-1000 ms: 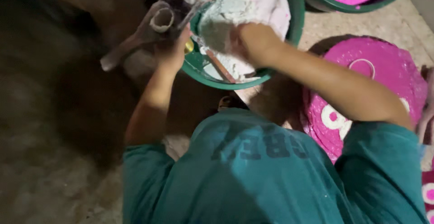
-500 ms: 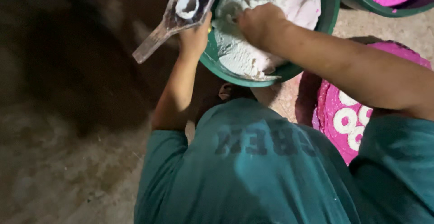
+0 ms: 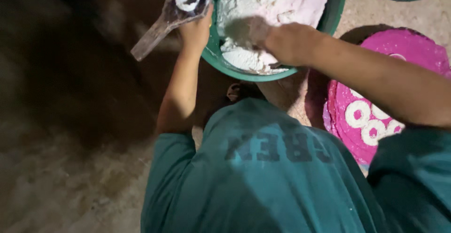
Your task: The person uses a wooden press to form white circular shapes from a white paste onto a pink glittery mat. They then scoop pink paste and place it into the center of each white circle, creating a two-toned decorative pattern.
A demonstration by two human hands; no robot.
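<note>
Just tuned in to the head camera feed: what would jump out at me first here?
Top centre, a green basin heaped with white powder, the right hand dug into it. At its left rim the left hand holds a clear plastic mould with a white ring inside. On the right, a bright pink slab carries white rings.

No packages, labels, signs or screens visible.

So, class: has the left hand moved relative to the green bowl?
No: the left hand stays at the green bowl rim, gripping the ring mould.
</note>
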